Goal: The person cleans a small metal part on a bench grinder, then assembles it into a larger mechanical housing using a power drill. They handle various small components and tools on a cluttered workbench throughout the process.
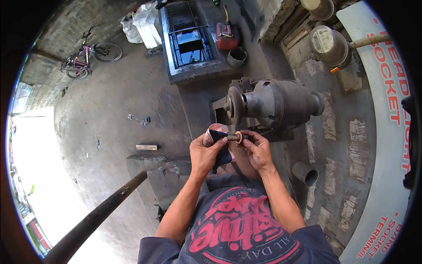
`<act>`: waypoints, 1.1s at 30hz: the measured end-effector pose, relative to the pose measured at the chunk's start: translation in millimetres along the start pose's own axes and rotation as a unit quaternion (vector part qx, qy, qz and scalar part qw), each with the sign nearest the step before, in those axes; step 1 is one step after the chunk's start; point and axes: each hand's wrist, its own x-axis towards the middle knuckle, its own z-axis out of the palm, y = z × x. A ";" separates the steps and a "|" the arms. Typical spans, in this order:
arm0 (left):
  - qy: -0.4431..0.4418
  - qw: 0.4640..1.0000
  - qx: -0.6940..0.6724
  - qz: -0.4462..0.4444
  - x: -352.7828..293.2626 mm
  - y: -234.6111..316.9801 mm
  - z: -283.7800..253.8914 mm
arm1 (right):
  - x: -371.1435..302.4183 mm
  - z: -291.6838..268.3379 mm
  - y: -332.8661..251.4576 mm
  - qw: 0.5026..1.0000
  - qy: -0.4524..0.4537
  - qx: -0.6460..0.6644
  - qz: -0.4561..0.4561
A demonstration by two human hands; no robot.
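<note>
A small metal shaft (pixel 233 137) with a copper-coloured ring round it lies between my two hands, in front of my body. My right hand (pixel 260 152) is closed, its fingertips pinching the shaft's dark right end beside the ring. My left hand (pixel 202 156) grips a curled sheet (pixel 214 130), dark on one face and pinkish brown on the other, that looks like sandpaper. The sheet lies against the shaft's left end, and my left thumb presses there. Just beyond my hands stands a grey motor (pixel 285 103) with a round wheel (pixel 235 105) on its left end.
A blue-framed metal stand (pixel 171 57) is at the far side, with a red jerrycan (pixel 227 40) and a metal pot (pixel 237 57) beside it. A long pipe (pixel 101 211) slants in at lower left. A bicycle (pixel 81 64) leans far left; a printed banner (pixel 373 176) edges the right.
</note>
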 end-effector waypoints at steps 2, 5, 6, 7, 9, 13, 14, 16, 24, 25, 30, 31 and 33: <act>0.008 1.000 -0.008 0.004 9.0 -3.8 5.0 | 9.0 -1.7 2.5 1.000 0.022 0.000 0.008; 0.015 0.999 -0.014 0.026 18.8 -6.3 10.5 | 18.8 -3.7 1.9 0.999 0.041 0.009 0.013; 0.020 0.999 -0.025 0.019 20.7 -6.3 11.5 | 20.9 -4.5 1.0 0.999 0.049 0.012 0.011; 0.024 0.999 -0.036 0.013 21.9 -6.2 12.1 | 21.5 -5.3 0.4 0.999 0.043 0.018 0.008; 0.013 0.998 -0.067 0.010 22.7 -5.3 12.3 | 22.5 -7.4 -0.6 0.999 0.039 0.003 0.023; 0.030 0.999 -0.016 -0.027 23.7 -4.8 13.3 | 27.1 -10.7 0.0 0.998 0.043 -0.003 0.050; 0.030 0.998 -0.050 -0.014 24.4 -5.1 14.8 | 28.6 -10.6 0.1 0.998 0.033 -0.003 0.053; 0.032 0.998 -0.053 0.006 27.3 -4.7 15.7 | 33.4 -8.4 -1.2 0.998 0.007 -0.005 0.056; -0.002 0.991 -0.132 -0.015 23.9 3.4 16.0 | 20.5 12.7 -22.0 0.991 0.043 -0.018 0.122; 0.008 0.994 -0.112 -0.012 22.5 4.0 16.6 | 18.0 14.0 -22.9 0.991 0.052 -0.029 0.123; 0.026 0.998 -0.056 -0.008 21.2 1.1 16.5 | 17.5 8.1 -13.2 0.998 0.056 -0.014 0.035; 0.032 0.998 -0.046 -0.003 23.7 -0.4 15.3 | 18.3 6.0 -9.1 0.996 0.067 -0.020 0.060; 0.031 0.999 -0.022 -0.018 28.1 -3.9 13.1 | 22.9 0.6 -4.1 0.994 0.083 -0.013 0.071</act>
